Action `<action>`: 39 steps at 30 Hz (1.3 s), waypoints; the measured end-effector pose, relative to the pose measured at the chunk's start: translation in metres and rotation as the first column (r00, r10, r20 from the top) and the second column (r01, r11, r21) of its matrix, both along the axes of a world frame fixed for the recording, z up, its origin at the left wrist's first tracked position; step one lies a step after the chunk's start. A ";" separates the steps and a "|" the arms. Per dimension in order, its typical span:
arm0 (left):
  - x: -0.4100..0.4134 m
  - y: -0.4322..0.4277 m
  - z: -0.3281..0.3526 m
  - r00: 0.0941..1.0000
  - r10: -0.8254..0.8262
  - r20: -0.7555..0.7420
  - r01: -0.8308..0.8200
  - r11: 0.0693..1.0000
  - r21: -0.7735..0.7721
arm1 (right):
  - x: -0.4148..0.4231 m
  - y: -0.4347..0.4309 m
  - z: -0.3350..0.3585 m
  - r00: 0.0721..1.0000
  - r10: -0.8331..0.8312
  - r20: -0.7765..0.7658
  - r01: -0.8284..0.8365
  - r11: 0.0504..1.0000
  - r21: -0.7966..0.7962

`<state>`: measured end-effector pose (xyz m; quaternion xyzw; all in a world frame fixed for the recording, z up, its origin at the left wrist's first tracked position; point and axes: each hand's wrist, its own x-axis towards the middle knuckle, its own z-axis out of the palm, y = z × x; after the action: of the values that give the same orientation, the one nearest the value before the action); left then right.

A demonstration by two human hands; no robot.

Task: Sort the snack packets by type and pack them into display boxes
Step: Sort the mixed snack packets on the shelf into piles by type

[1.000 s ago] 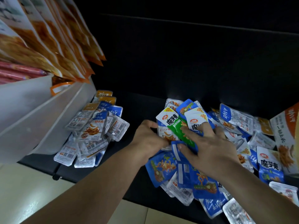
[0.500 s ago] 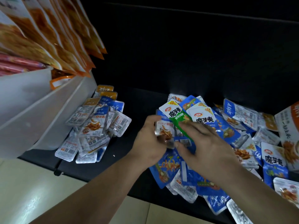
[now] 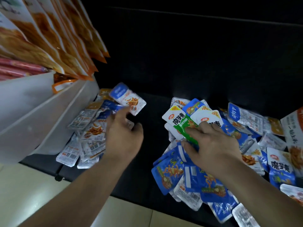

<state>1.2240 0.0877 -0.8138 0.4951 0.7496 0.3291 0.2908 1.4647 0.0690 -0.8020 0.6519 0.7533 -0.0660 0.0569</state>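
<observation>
Right now your left hand (image 3: 123, 135) reaches over the sorted pile (image 3: 86, 135) of blue-and-white packets. That pile lies just beyond the hand and to its outer side, against the white display boxes (image 3: 32, 115), where tall orange bags (image 3: 65, 46) stand. One blue-and-white packet (image 3: 127, 99) shows blurred at the tips of its outstretched fingers, and I cannot tell whether you are pinching it or have let it go. Your right hand (image 3: 213, 145) grips a fan of green-and-white packets (image 3: 182, 125), thumb beneath and fingers on top. Under and around that hand the mixed heap (image 3: 205, 181) spreads across the dark tabletop (image 3: 152, 112). A white-and-orange carton (image 3: 293, 133) stands well to the hand's outer side.

These packets look light, flat and glossy, probably sealed film over a soft filling. Expect them to slide over one another and to slip from a loose fan. Take each by a sealed edge or corner, where the film lies flat and stiffer, rather than by the bulging middle. Keep the fan squeezed near its lower ends. Judging by the size of the heap, most of the sorting is not yet done.
</observation>
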 end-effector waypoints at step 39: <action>0.030 -0.037 0.006 0.968 -0.023 0.251 0.025 1.000 -0.004 | 0.035 -0.018 -0.013 0.857 -0.077 -0.510 0.172 0.975 0.141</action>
<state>1.2543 0.0510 -0.8075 0.4575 0.7020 0.3829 0.3889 1.4992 0.0513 -0.8147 0.6622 0.7011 -0.1676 -0.2047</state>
